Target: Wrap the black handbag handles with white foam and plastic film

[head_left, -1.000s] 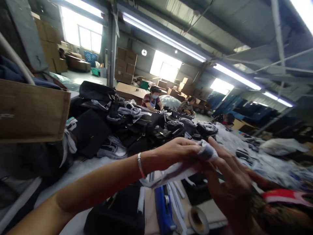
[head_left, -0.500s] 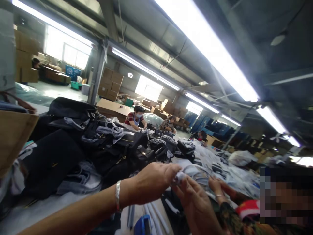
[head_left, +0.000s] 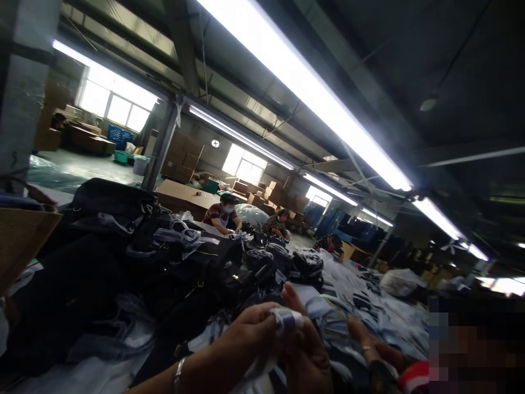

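The strip [head_left: 287,317] is looking pale grey-white, narrow and crumpled, paper or cloth, the blur is hiding which. It is sitting low in the middle of the view, held up above the counter [head_left: 82,380] between both hands. The left hand [head_left: 246,339] is closing its grip on one end, thumb and fingers pinching the strip. The right hand [head_left: 307,358] is pinching the other side, with one finger sticking up. There is one strip and one bracelet [head_left: 178,376], which is showing on the left wrist. A co-worker's hand [head_left: 363,342] is lying just to the right. Black bags [head_left: 197,262] are heaping up behind, too tangled to count. Three people are sitting far along the counter: the nearest [head_left: 223,210], a second [head_left: 279,221], a third [head_left: 332,243].
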`<state>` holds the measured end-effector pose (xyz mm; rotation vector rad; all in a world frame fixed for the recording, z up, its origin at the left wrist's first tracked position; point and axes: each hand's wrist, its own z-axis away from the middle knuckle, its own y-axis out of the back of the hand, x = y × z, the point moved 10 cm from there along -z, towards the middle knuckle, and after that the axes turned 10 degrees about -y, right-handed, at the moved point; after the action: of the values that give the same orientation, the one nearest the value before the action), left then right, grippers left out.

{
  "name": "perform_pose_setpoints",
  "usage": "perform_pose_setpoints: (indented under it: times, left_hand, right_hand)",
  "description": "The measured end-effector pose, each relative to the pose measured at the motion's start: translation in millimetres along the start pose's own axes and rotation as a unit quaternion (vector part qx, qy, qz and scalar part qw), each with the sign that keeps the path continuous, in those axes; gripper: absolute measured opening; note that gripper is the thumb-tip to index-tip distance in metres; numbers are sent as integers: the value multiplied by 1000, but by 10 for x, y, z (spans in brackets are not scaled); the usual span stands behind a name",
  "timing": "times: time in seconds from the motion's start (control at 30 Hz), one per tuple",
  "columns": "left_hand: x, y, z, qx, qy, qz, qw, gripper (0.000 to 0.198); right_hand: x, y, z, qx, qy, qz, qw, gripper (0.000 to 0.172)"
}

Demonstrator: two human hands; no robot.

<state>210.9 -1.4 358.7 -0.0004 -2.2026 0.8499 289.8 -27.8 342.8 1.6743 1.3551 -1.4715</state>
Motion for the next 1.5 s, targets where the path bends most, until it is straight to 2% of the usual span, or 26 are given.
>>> perform_pose_setpoints:
  times: [0.07,0.1,0.13,0.17,0.23,0.27,0.3,0.33,0.37,0.4,0.47,0.5,0.53,0.6,0.7,0.8,0.87,0.93,1.03,1.1,1.13,1.2,1.3,1.43,1.5]
  left_hand:
    - [20,140,10,18,-24,-94,995,27]
    - [84,212,13,19,-58,-193,979,25]
    - [168,246,17,7,-101,-312,945,21]
    - [240,228,26,-18,-147,-436,888,16]
    - [252,103,55,-93,-213,-639,733,13]
    - [206,49,69,-128,-228,-702,663,16]
    - [162,15,79,-152,-234,-738,615,20]
    - [138,-3,86,-166,-234,-749,597,22]
    - [139,-17,94,-171,-231,-737,612,21]
    - [157,-18,102,-167,-223,-702,655,19]
    - [180,13,119,-144,-182,-586,777,19]
    - [172,39,133,-123,-155,-520,831,19]
    - [146,70,151,-100,-127,-459,874,20]
    - [73,132,194,-50,-85,-361,927,23]
    - [-39,209,251,-8,-55,-272,961,27]
    - [-35,269,281,-24,-67,-306,949,29]
    - [4,289,292,-59,-84,-408,907,28]
    - [10,287,300,-101,-92,-541,830,19]
    - [1,241,316,-144,-107,-707,684,2]
    - [-18,209,336,-161,-106,-763,617,8]
    - [-40,195,353,-174,-100,-776,598,11]
    - [-95,191,395,-203,-79,-779,588,13]
    - [-148,250,460,-226,-48,-757,611,15]
    - [-101,344,530,-219,-29,-705,674,14]
    - [-18,328,553,-207,-36,-653,728,18]
  right_hand:
    - [21,-8,25,-3,-2,32,999,46]
    - [46,-22,34,-17,-15,43,999,50]
    - [74,-45,42,-42,-32,48,997,55]
    - [96,-76,51,-74,-52,47,995,60]
    - [124,-120,69,-134,-96,44,985,64]
    - [135,-125,74,-155,-119,51,979,63]
    - [145,-120,76,-169,-140,64,974,58]
    - [148,-107,74,-177,-153,79,969,53]
    - [143,-88,69,-180,-158,91,967,48]
    - [137,-71,65,-179,-156,94,967,45]
    - [140,-33,62,-161,-141,65,975,46]
    - [155,-8,66,-142,-132,39,980,48]
    - [182,15,77,-120,-122,12,985,51]
    - [249,42,120,-77,-100,-28,992,56]
    - [313,7,210,-48,-73,-32,996,54]
    - [334,-64,280,-67,-85,5,994,53]
    - [320,-75,308,-77,-99,42,991,55]
    - [276,-56,325,-75,-96,96,988,54]
    - [177,-18,342,-51,-48,229,971,51]
    - [128,-19,365,-39,-8,316,948,44]
    - [128,-22,378,-38,3,353,935,39]
    - [173,-17,401,-40,2,403,914,33]
    - [234,-8,435,-45,-2,414,909,30]
    - [270,6,451,-37,7,367,930,31]
    - [305,14,445,-34,1,330,943,35]
